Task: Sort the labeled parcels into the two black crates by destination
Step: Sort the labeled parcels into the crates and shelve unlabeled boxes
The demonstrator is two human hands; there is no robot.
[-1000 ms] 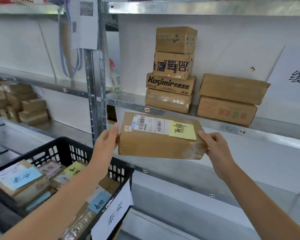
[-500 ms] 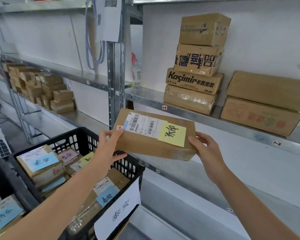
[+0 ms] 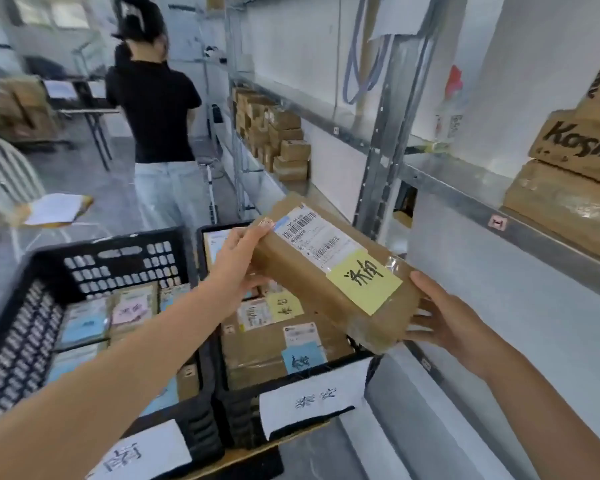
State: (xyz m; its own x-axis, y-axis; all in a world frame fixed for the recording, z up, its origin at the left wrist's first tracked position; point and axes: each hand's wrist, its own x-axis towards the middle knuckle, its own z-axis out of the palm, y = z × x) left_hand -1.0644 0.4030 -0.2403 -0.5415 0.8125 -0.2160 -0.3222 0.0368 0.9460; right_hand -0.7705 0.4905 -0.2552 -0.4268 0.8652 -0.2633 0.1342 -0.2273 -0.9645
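A brown cardboard parcel [image 3: 312, 285] with a white barcode label and a yellow handwritten note is in the air over the right black crate [image 3: 222, 403]. My left hand [image 3: 238, 263] grips its far left end, and my right hand [image 3: 440, 318] holds its near right end from below. The parcel tilts down towards the right. The left black crate [image 3: 25, 317] stands beside the right one. Both crates hold several labelled parcels and carry a white paper sign on the front.
Metal shelving [image 3: 465, 192] runs along the right with stacked cardboard boxes [image 3: 575, 150] and more boxes [image 3: 274, 140] further back. A person in a black top [image 3: 156, 109] stands in the aisle behind the crates. A white chair [image 3: 11, 178] holds papers at left.
The view has swung left and down from the shelf to the crates. Both hands have carried the parcel from in front of the shelf to above the right crate.
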